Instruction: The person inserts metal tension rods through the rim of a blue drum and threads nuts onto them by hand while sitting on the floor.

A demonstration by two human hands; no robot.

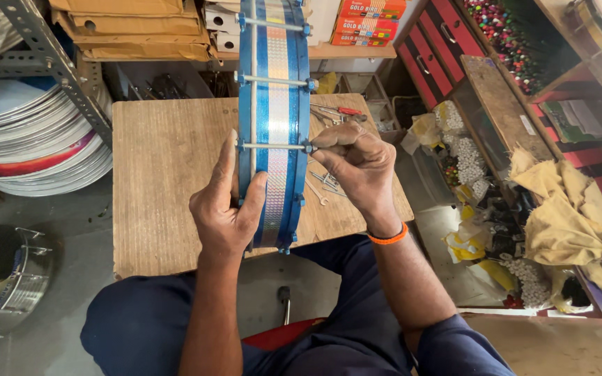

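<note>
Head view: drum (276,104) between both hands.

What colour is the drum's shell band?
Blue drum with a shiny silver holographic centre strip; head view.

There is only one view, from a camera on the person's head. It looks steeply down and a little forward, over the lap and knees at 6 o'clock, onto the wooden counter (168,174) in the middle. The camera is near: the two forearms enter from the bottom edge and the hands fill the centre. The blue drum (276,111) stands on its edge and runs from the centre to 12 o'clock. The lens is wide, so shelves show at 12 and 2 o'clock, and the floor at 8 o'clock.
</note>
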